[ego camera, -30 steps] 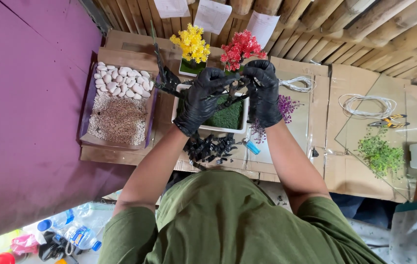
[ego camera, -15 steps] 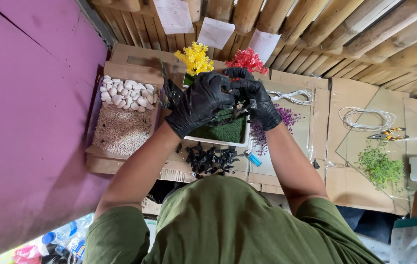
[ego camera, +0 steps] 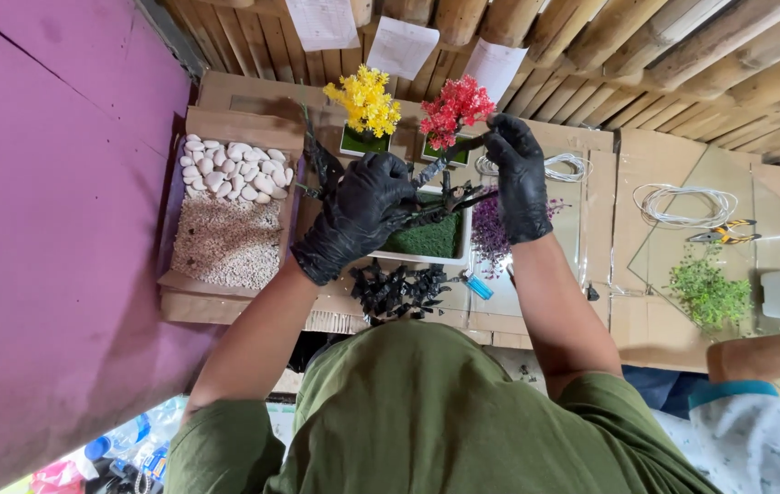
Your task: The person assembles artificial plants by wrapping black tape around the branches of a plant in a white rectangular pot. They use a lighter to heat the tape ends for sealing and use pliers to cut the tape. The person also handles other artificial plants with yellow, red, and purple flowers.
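While both gloved hands work over the white tray (ego camera: 459,240) of green moss at mid worktop (ego camera: 591,302), the left hand (ego camera: 360,212) has its grip closed around the base of the black branch armature (ego camera: 445,194), low against the moss. The right hand (ego camera: 518,176) pinches narrow on the upper tip, just beside the red-flowered tree (ego camera: 454,108). Long axis runs from left grip up and away to right grip, tilted toward the far wall; left is nearer the tray, with loose black pieces (ego camera: 396,289) on the near side.
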